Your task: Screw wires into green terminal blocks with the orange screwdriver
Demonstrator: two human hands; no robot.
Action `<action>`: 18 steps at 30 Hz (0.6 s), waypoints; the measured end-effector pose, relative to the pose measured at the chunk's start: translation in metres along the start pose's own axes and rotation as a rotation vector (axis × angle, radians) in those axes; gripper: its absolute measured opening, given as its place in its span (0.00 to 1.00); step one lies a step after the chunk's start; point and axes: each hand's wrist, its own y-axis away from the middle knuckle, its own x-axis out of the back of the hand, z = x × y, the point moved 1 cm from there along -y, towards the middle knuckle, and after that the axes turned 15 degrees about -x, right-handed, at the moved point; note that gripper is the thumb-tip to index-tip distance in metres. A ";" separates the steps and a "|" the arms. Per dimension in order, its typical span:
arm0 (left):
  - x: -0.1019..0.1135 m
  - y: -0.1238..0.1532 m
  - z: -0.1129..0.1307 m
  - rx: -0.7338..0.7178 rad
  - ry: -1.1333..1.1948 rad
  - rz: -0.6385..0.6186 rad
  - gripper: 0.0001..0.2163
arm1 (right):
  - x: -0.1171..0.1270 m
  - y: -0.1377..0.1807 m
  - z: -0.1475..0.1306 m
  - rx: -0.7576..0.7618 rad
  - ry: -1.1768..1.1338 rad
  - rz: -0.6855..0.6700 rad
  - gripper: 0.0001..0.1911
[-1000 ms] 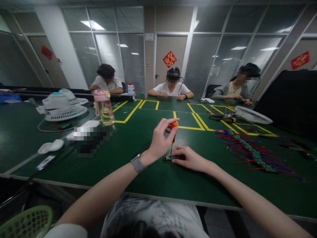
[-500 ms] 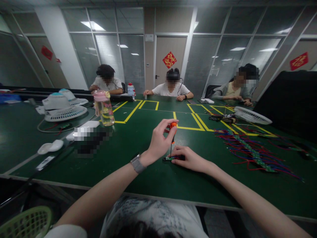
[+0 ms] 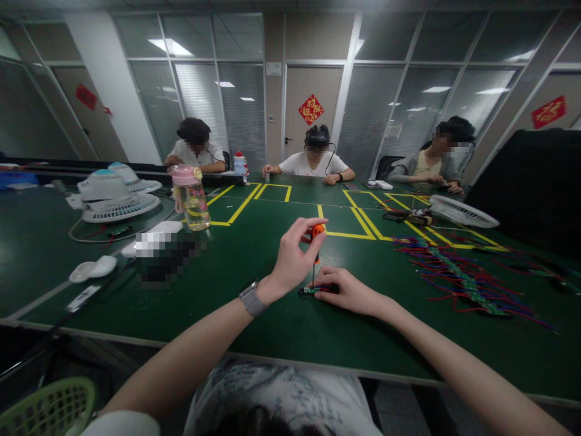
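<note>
My left hand (image 3: 297, 249) grips the orange and black handle of a screwdriver (image 3: 318, 233) from above, fingers and thumb closed around it. The screwdriver stands upright, its thin shaft running down to a small green circuit board (image 3: 309, 291) set in a dark piece on the green table. Low beside it, my right hand (image 3: 347, 292) pinches the right end of that board and steadies it against the tabletop. My right fingertips lie close to the shaft and cover part of the board. Where exactly the tip meets the board is too small to make out.
Right of my hands lies a row of green circuit boards (image 3: 467, 281) with red and blue wires. A fan part (image 3: 463, 211) lies beyond. To the left stand a pink-lidded bottle (image 3: 193, 200) and white fans (image 3: 120, 194). Several people sit across the yellow-taped table (image 3: 254, 333).
The screwdriver's orange handle appears slightly turned in my left hand. Both hands and the board stay in the same place.
</note>
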 end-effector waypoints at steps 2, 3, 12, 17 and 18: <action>0.000 0.000 0.001 -0.015 -0.014 -0.003 0.09 | 0.000 0.000 0.000 -0.001 0.002 0.001 0.12; 0.001 0.000 0.001 -0.022 -0.021 -0.006 0.09 | 0.000 0.000 0.000 -0.002 0.003 0.001 0.12; 0.001 0.001 0.003 -0.005 -0.026 -0.012 0.08 | -0.001 0.000 0.002 0.007 -0.005 0.003 0.12; 0.002 0.001 0.003 -0.002 0.010 -0.003 0.11 | -0.001 0.000 0.000 0.007 -0.006 0.004 0.11; 0.002 0.001 0.003 -0.006 0.007 -0.001 0.11 | 0.000 0.000 0.000 0.007 -0.005 0.004 0.11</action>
